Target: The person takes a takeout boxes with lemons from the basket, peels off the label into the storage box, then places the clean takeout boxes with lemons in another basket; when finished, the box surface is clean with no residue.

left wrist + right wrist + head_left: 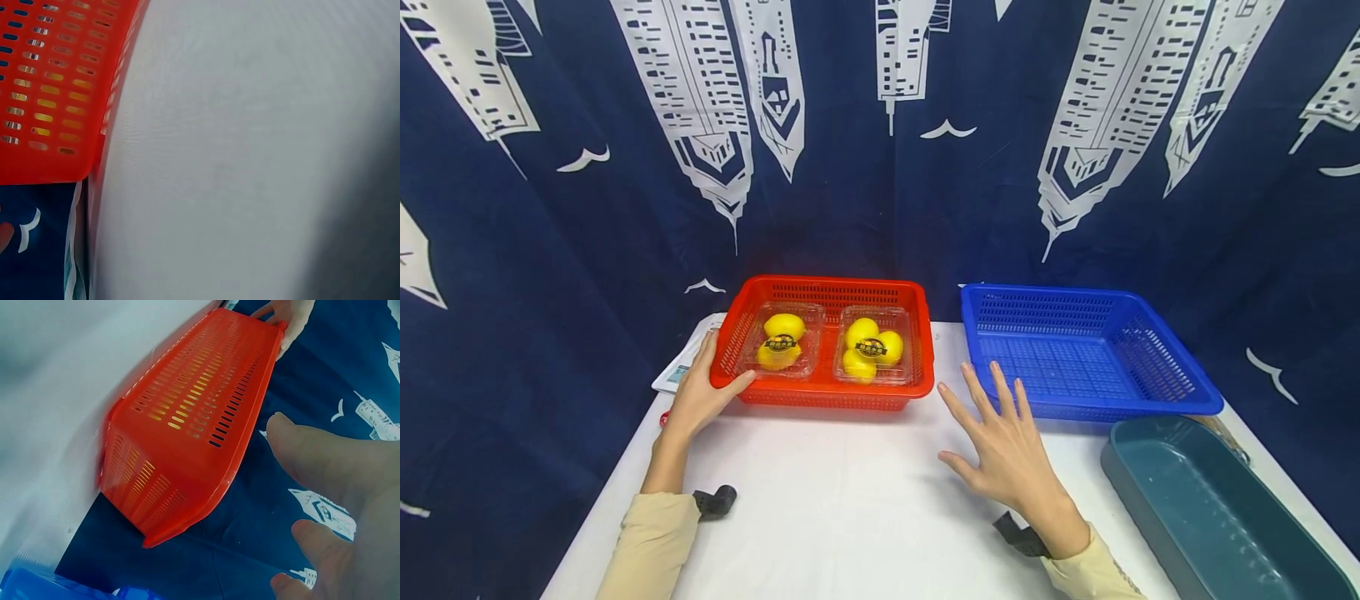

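A red basket (827, 395) on the table holds two clear plastic boxes, a left box (811, 367) and a right box (904, 325). Yellow lemons (785, 326) show through their lids, each of which bears a dark label. My left hand (698, 400) is at the basket's left end, its thumb at the front corner and its fingers along the outer side. One left fingertip (5, 236) appears beside the basket wall in the left wrist view. Fingers spread, my right hand (1011, 454) hovers over the table, apart from the basket and holding nothing.
A blue basket (1045, 358) stands at the back right. In front of it lies a dark green tray (1138, 492), with a small tool-like item (1221, 433) behind it. A white packet (681, 367) is partly hidden behind the left hand. Patterned blue cloth hangs behind.
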Demonstrator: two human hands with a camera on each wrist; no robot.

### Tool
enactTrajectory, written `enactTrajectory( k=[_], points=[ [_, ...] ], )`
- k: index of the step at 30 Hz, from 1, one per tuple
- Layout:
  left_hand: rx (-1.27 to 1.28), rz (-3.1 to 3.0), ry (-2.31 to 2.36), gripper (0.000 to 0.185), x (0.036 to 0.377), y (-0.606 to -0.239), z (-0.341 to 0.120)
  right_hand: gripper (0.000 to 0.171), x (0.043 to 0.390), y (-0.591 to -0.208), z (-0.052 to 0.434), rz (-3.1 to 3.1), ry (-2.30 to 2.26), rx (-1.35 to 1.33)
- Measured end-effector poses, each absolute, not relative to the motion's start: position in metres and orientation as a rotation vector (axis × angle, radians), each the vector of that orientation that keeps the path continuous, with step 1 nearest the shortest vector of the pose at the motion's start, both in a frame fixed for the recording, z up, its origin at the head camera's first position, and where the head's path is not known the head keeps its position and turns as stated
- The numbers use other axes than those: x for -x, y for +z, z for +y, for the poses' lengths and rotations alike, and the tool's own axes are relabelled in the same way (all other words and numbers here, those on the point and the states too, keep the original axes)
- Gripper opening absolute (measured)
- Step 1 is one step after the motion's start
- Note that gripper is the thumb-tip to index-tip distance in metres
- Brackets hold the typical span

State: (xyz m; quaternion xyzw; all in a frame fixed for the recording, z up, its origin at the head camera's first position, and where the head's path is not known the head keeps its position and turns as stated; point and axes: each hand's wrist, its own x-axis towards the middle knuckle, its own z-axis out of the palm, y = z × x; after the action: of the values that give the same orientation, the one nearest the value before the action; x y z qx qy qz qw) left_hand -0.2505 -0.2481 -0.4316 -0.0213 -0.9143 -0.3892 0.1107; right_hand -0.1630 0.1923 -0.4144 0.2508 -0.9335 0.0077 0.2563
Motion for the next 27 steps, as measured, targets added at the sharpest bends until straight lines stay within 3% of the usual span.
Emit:
enactTrajectory(
  k=[27],
  points=[
    [-0.02, -2.714, -1.263, 0.099, 0.251, -0.435, -0.247, 0.084, 0.174, -0.424, 0.187, -2.617, 0.122, -0.706]
  ],
)
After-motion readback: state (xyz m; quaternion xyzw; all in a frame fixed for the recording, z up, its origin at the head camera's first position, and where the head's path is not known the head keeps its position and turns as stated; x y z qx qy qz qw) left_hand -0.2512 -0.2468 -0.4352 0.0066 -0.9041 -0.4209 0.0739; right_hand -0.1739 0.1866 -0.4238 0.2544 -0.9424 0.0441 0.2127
